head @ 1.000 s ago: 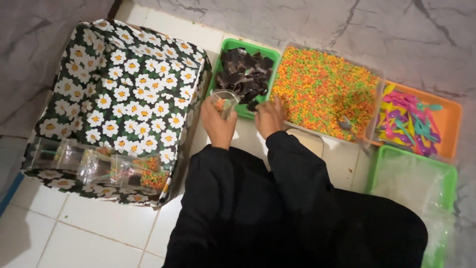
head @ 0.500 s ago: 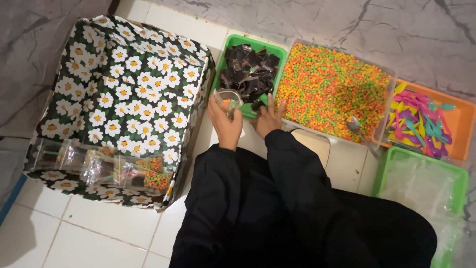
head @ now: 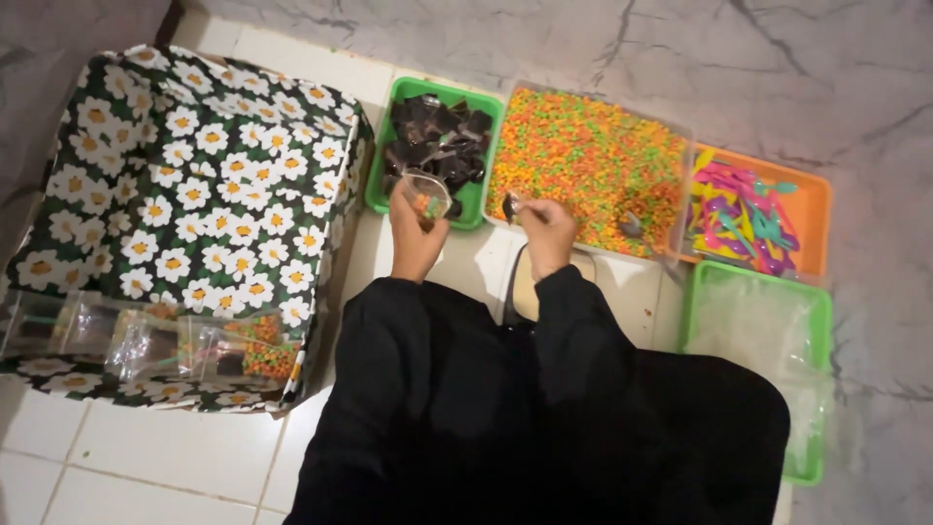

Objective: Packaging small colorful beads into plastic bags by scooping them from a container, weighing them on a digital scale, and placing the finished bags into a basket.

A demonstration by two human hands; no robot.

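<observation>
The left hand (head: 416, 238) grips a clear cup (head: 425, 197) over the green tray (head: 385, 146). The right hand (head: 547, 233) pinches a spoon (head: 510, 206) beside the sprinkles tub (head: 588, 160).

R hand (head: 547, 226) now off sprinkles, holds spoon (head: 511, 206) | cup (head: 425, 194) in L hand (head: 416, 233) has colored bits

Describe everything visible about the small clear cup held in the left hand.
The small clear cup looks like thin transparent plastic, round-mouthed and open on top. It holds a little of the orange, green and yellow bits at its bottom. The left hand grips it from below, tilted slightly, above the near edge of the green tray of dark pieces. The right hand holds a small spoon beside it, not touching the cup.
</observation>
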